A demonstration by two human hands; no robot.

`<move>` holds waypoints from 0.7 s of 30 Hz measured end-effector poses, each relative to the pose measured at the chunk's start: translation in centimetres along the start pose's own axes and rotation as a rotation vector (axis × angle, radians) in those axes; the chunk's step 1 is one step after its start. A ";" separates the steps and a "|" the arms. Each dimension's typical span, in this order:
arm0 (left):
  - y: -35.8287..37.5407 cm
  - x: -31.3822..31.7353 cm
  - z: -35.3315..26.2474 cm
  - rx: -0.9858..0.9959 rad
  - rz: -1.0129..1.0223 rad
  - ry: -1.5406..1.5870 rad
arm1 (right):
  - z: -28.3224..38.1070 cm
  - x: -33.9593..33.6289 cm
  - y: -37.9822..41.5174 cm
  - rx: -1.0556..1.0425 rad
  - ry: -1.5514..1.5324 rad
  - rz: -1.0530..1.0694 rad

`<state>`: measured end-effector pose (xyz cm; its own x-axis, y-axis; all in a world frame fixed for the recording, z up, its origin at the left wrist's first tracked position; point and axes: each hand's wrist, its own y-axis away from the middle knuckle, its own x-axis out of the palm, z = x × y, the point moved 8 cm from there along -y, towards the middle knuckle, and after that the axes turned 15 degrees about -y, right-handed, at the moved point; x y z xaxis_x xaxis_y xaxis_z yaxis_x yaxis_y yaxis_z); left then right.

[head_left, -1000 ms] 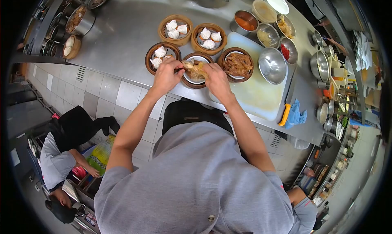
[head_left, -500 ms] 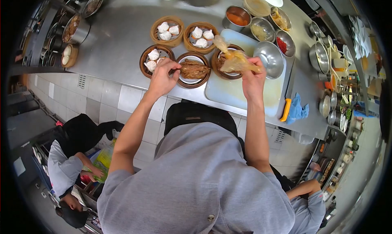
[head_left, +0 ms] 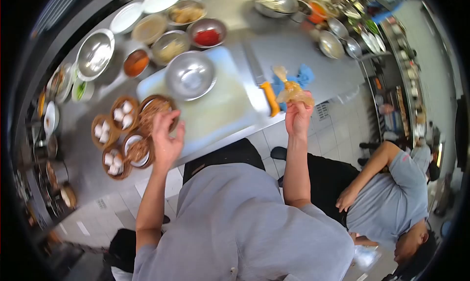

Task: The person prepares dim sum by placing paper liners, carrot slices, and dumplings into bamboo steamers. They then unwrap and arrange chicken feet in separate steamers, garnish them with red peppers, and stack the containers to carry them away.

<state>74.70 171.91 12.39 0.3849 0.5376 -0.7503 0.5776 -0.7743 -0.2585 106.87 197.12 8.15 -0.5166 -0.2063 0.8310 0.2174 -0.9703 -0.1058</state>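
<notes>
My right hand pinches a crumpled yellowish plastic bag, held up near the table's front edge beside a blue cloth or glove. My left hand holds nothing, its fingers apart, at the near side of a bamboo steamer with brown shredded-looking food. Left of that hand stands another steamer with a white dish and brown food. Farther left, several steamers hold white dumplings.
A steel bowl stands on the white cutting board. A yellow-handled knife lies right of the board. Bowls of red pieces and orange sauce stand behind. A co-worker is at the right.
My view has turned to the right. The right hand carried the plastic bag from above the steamers towards the knife and blue item. My left hand has come off the brown food and spread its fingers.
</notes>
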 end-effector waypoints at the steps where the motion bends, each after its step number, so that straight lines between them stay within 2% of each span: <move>1: -0.7 2.7 -2.9 0.087 0.039 0.014 | 2.3 -1.6 -0.6 -0.063 0.003 -0.073; 4: -3.0 11.2 -11.4 0.333 0.193 0.025 | 10.8 -8.9 -3.2 -0.326 0.047 -0.307; 6: -3.7 17.6 -16.0 0.475 0.314 -0.053 | 18.0 -12.1 -6.0 -0.472 0.122 -0.329; 8: -4.1 24.3 -19.5 0.560 0.456 -0.151 | 26.3 -17.0 -10.4 -0.632 0.160 -0.246; 9: -4.3 27.4 -20.9 0.616 0.442 -0.200 | 30.3 -17.7 -12.6 -0.698 0.217 -0.311; 10: -4.3 30.0 -22.0 0.684 0.411 -0.301 | 35.1 -21.9 -16.2 -0.721 0.270 -0.260; 11: -4.5 31.8 -22.7 0.676 0.397 -0.361 | 38.7 -23.6 -19.5 -0.717 0.178 -0.337; 13: -4.2 34.7 -23.7 0.647 0.384 -0.476 | 43.3 -26.0 -24.2 -0.666 0.383 -0.471; 14: -3.7 36.4 -23.5 0.652 0.361 -0.481 | 44.8 -29.0 -25.6 -0.564 0.478 -0.622; 15: -3.3 38.2 -22.7 0.654 0.336 -0.493 | 45.0 -31.6 -26.7 -0.454 0.572 -0.765; 16: -3.0 39.2 -22.2 0.654 0.310 -0.507 | 44.0 -31.7 -27.4 -0.391 0.739 -0.726; 17: -2.8 39.9 -22.1 0.670 0.346 -0.536 | 40.5 -28.7 -26.2 -0.480 0.817 -0.654; 19: -3.0 41.2 -21.8 0.664 0.408 -0.596 | 30.9 -28.7 -25.1 -0.282 0.965 -0.304; 21: -3.7 40.6 -21.8 0.641 0.328 -0.520 | 16.1 -26.2 -19.5 -0.089 1.064 0.047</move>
<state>103.90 203.84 -3.82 -0.0058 0.1564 -0.9877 -0.0789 -0.9847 -0.1555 129.47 223.49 -2.74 -0.9758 -0.2057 -0.0739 0.2166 -0.9554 -0.2009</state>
